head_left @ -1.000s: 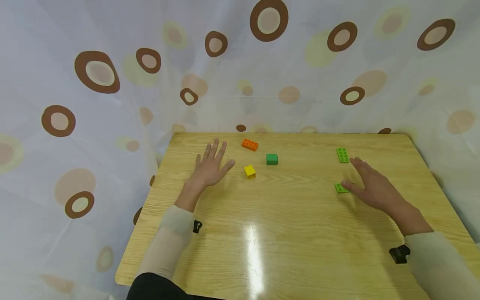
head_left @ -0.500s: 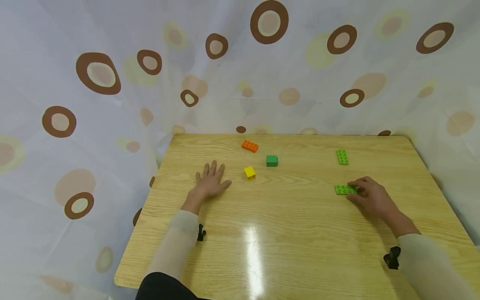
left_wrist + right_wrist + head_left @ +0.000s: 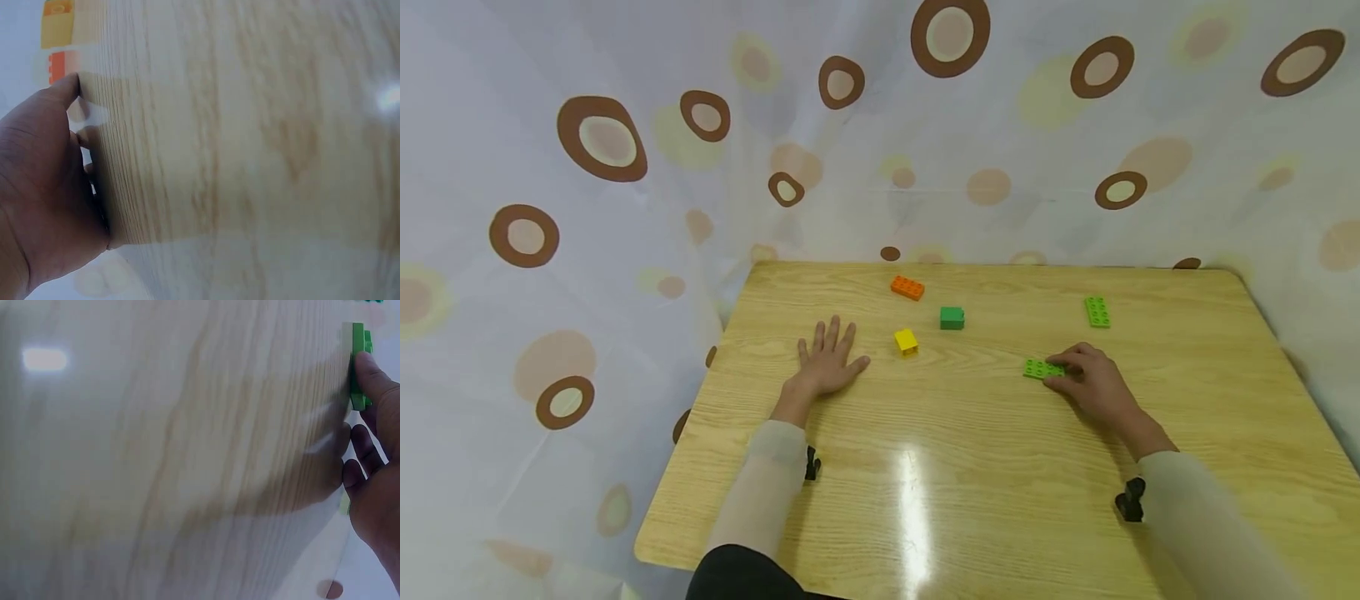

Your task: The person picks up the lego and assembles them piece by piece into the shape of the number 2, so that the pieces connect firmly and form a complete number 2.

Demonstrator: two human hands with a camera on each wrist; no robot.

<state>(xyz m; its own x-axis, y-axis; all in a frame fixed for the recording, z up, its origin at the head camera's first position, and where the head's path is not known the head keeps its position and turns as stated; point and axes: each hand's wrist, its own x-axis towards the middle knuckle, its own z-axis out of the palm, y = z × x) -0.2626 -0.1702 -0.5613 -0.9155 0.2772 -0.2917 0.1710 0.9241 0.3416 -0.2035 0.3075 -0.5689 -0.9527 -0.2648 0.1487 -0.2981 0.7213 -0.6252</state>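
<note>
My right hand [image 3: 1093, 385] pinches the right end of a flat light-green toy brick [image 3: 1036, 368], low at the tabletop. In the right wrist view, the thumb presses along the side of this light-green brick [image 3: 358, 369]. Palm down on the wood, my left hand [image 3: 827, 365] lies with its fingers spread and holds nothing. Nearest to it is a yellow brick [image 3: 906, 342], off to its right. A dark green brick [image 3: 952, 317] and an orange brick [image 3: 907, 287] lie farther back. Behind the right hand sits a second light-green brick [image 3: 1097, 312].
All the bricks are on a light wooden table [image 3: 985, 467] with rounded corners. A patterned curtain [image 3: 1037, 125] hangs along its back and left sides. A bright reflection runs down the table's front middle.
My right hand has come down, taken the nearer light-green brick between thumb and fingers, and moved it left. My left hand has drawn back slightly and settled on the table.
</note>
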